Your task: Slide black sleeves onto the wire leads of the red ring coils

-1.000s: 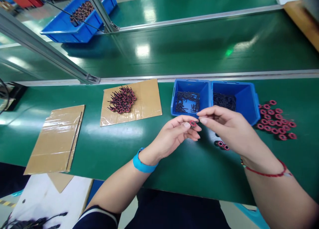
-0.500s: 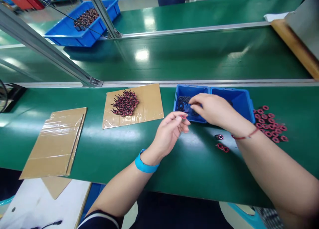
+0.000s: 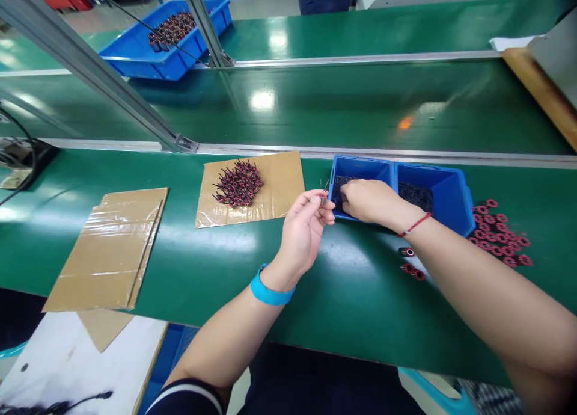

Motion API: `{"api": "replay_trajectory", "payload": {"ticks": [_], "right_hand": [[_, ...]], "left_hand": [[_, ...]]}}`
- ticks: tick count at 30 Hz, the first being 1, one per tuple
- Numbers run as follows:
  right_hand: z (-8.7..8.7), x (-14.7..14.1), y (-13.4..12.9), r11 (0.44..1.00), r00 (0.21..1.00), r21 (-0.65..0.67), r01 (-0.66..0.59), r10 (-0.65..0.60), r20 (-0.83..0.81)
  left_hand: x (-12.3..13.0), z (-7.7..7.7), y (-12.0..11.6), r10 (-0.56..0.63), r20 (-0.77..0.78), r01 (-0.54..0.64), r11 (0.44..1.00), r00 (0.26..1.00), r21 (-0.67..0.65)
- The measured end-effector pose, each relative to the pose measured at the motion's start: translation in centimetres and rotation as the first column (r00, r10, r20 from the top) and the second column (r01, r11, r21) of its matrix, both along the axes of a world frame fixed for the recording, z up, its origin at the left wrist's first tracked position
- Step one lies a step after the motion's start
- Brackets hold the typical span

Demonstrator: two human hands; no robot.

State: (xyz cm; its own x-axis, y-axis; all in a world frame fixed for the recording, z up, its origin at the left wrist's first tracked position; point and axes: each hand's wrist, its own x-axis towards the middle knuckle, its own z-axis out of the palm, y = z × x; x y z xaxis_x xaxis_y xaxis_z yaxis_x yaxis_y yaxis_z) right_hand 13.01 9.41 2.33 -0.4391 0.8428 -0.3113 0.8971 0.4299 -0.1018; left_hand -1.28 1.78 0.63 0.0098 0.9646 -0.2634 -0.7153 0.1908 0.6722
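My left hand pinches a small red ring-shaped coil between thumb and fingers, its thin wire leads pointing up. The fingers cover much of it. Right beside it, my right hand reaches into the left blue bin, which holds small dark tube-like pieces. Its fingers are curled together, and the tips are hidden among those pieces, so what they grip does not show. Below the bins lie a dark cylindrical piece with a pale ring end and two red-and-black ring coils.
The right blue bin holds more dark pieces. Red ring coils lie right of it. A pile of coils with black legs rests on cardboard. Stacked cardboard lies left. A metal post slants above; beyond stands a filled blue crate.
My right hand has gone lower into the left bin and its fingers have closed together. My left hand keeps its coil, whose wire leads now show upright. The whole view has shifted slightly.
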Motion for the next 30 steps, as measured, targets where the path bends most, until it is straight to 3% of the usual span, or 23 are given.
{"api": "replay_trajectory", "payload": {"ticks": [4, 8, 13, 14, 16, 20, 23, 30], "right_hand": [[0.5, 1.3, 0.0, 0.998, 0.985, 0.022, 0.057, -0.053, -0.165], [0.7, 3.1, 0.0, 0.99, 0.921, 0.006, 0.141, -0.129, -0.368], [1.0, 5.0, -1.2, 0.965, 0.704, -0.137, 0.223, -0.257, -0.662], [1.2, 5.1, -1.6, 0.965, 0.694, -0.131, 0.228, -0.255, -0.673], [1.8, 4.9, -2.6, 0.978, 0.761, -0.041, 0.204, -0.185, -0.622], [2.7, 3.8, -4.8, 0.993, 0.911, 0.113, 0.026, 0.023, -0.411], [2.7, 3.5, -5.7, 0.991, 0.927, 0.131, -0.035, 0.082, -0.366], [2.0, 3.9, -4.9, 0.982, 0.933, 0.177, 0.064, 0.004, -0.36]], "left_hand": [[0.3, 0.0, -0.3, -0.033, 0.003, 0.033, 0.999, 0.999, -0.004], [0.4, -0.2, -0.5, -0.069, -0.008, 0.069, 0.998, 0.998, -0.008], [0.5, -0.1, -1.0, -0.151, -0.062, 0.153, 0.988, 0.987, 0.03], [0.5, -0.1, -1.1, -0.172, -0.08, 0.176, 0.983, 0.982, 0.049], [0.6, 0.0, -1.4, -0.206, -0.123, 0.218, 0.971, 0.971, 0.094], [0.7, 0.1, -1.7, -0.202, -0.233, 0.242, 0.957, 0.951, 0.162], [0.7, 0.0, -1.7, -0.204, -0.292, 0.268, 0.943, 0.934, 0.2], [0.7, -0.9, -1.4, -0.19, -0.325, 0.269, 0.938, 0.926, 0.219]]}}
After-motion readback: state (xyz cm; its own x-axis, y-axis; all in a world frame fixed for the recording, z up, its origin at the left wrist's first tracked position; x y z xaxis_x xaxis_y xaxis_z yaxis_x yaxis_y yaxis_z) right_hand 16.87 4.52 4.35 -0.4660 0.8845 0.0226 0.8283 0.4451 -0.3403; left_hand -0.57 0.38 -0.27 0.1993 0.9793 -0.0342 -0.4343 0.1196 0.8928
